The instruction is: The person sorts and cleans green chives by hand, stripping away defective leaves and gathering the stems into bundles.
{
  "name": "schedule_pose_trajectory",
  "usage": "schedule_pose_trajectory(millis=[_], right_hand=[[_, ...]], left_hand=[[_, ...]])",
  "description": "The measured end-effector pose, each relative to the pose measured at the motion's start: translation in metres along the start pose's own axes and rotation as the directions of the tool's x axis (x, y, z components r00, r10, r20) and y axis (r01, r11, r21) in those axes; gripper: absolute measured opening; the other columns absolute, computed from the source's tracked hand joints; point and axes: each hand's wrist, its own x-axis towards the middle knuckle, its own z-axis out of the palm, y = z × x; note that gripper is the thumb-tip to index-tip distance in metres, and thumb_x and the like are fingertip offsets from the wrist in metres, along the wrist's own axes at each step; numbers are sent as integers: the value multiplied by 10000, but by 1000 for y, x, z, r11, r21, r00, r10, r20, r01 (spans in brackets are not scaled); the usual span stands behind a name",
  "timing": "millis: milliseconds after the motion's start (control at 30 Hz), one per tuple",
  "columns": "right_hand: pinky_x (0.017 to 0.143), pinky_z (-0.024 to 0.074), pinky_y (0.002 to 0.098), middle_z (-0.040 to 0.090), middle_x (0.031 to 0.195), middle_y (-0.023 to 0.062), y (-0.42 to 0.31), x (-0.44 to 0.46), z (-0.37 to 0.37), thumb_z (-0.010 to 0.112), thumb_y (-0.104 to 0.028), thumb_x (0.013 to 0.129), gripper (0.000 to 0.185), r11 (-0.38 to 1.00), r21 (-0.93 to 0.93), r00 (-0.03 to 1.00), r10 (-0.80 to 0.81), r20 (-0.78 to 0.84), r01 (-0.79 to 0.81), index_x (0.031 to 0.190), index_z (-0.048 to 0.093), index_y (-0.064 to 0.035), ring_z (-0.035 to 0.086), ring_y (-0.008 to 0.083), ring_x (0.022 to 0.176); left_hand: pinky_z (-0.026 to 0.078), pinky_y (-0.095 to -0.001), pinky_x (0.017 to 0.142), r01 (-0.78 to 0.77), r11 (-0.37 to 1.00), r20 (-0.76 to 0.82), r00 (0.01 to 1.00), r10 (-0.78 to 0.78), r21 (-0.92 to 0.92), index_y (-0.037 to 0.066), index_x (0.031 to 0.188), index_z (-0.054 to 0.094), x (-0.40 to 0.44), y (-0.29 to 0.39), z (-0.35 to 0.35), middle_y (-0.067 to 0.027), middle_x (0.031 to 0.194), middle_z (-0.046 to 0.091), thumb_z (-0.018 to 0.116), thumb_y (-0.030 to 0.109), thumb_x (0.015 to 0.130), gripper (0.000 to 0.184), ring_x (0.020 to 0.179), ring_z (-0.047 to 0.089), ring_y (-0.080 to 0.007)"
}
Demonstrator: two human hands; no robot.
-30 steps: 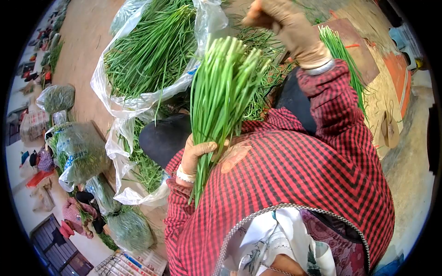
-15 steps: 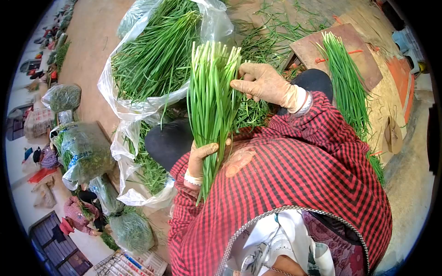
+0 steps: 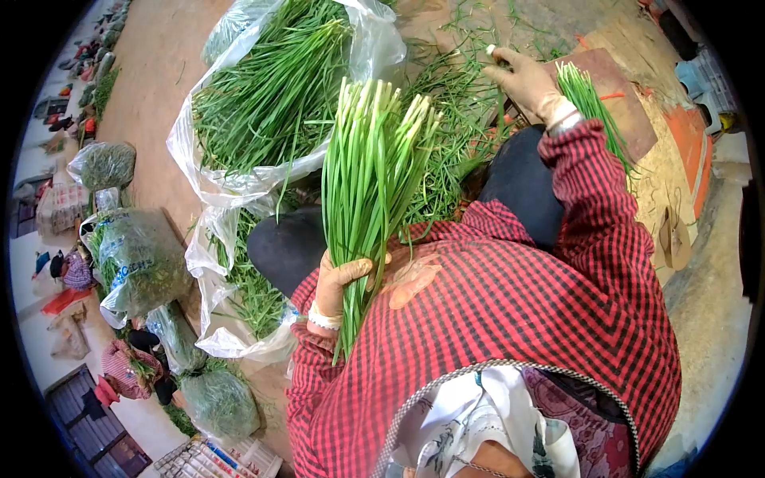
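My left hand, in a tan glove, is wrapped round the lower, leafy part of a bunch of garlic chives. The bunch stands upright before my lap, pale cut ends up, with some stalks fanning to the right. Out to the right, my right hand, gloved too, is stretched away from the bunch with thumb and forefinger apart. A small white bit shows at its fingertip; whether it is part of the glove I cannot tell. Loose green trimmings lie on the ground below that hand.
A plastic bag full of chives lies open at front left. At right, another chive bunch rests on a brown board with a red tie. Several stuffed bags and a person are further left.
My right hand has left the bunch and swung forward and right, fingers spreading. The bunch stays in my left hand, its top fanned wider.
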Motion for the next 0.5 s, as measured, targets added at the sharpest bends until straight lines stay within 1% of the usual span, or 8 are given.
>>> schedule_pose_trajectory(millis=[33, 67, 133, 233, 300, 333, 467, 500], right_hand=[[808, 493, 300, 603, 1092, 135, -13, -10, 5, 632, -327, 892, 404, 943, -202, 946, -294, -136, 264, 1150, 567, -22, 596, 191, 966], [936, 459, 334, 550, 1226, 169, -27, -23, 11, 655, -361, 871, 451, 784, -420, 795, -572, -200, 458, 1164, 571, -28, 548, 232, 1133], [1078, 327, 386, 438, 1366, 176, -83, -54, 12, 695, -383, 818, 436, 802, -161, 810, -586, -27, 576, 1093, 625, -53, 376, 303, 1316], [1075, 333, 433, 466, 1347, 165, -94, -59, 47, 675, -308, 785, 342, 640, -370, 731, -652, 203, 674, 1013, 675, -52, 398, 365, 1285], [1052, 356, 422, 473, 1334, 175, -92, -52, 59, 656, -286, 788, 384, 725, -286, 779, -566, 269, 626, 1070, 661, -25, 414, 347, 1270], [1045, 361, 416, 469, 1338, 177, -88, -43, 61, 663, -278, 783, 404, 790, -205, 802, -503, 322, 578, 1085, 653, -10, 412, 344, 1268], [991, 407, 372, 532, 1289, 165, -59, -30, 85, 647, -205, 797, 365, 781, -150, 781, -548, 299, 606, 1095, 639, 5, 493, 305, 1200], [970, 421, 349, 544, 1265, 161, -48, -26, 97, 627, -250, 793, 377, 825, 127, 782, -562, 270, 550, 1080, 657, -7, 521, 303, 1148]], left_hand=[[449, -209, 571, 10, 1000, -8, 1000, -10, 10, -34, 1163, 578, 1, 1, 0, -137, 923, 696, 644, 44, 764, 412, 650, 595, -117], [449, -209, 571, 14, 1000, -8, 1000, -14, 10, -34, 1163, 578, 2, 0, 3, -137, 923, 696, 644, 44, 764, 412, 650, 595, -117], [448, -212, 582, -30, 999, -20, 999, 30, -20, -32, 1163, 577, 6, -2, 9, -136, 922, 697, 638, 44, 769, 406, 673, 606, -123], [518, -272, 705, -24, 1000, -16, 1000, 24, -5, -41, 1157, 573, 9, -3, 14, -144, 950, 692, 643, 17, 761, 406, 766, 657, -184], [538, -340, 840, -28, 1000, -33, 999, 28, 12, -48, 1167, 563, 8, -3, 14, -152, 974, 687, 648, -14, 749, 428, 870, 681, -244], [538, -340, 840, -27, 1000, -33, 999, 28, 13, -48, 1167, 563, 8, -4, 13, -152, 974, 687, 648, -14, 749, 428, 870, 681, -244], [543, -334, 825, -54, 998, -55, 997, 54, 10, -46, 1176, 559, 6, -6, 13, -156, 990, 683, 646, -21, 747, 438, 860, 681, -239], [545, -330, 818, -51, 999, -57, 997, 51, 12, -44, 1174, 561, 8, -7, 13, -155, 996, 682, 645, -22, 748, 435, 860, 681, -236]])
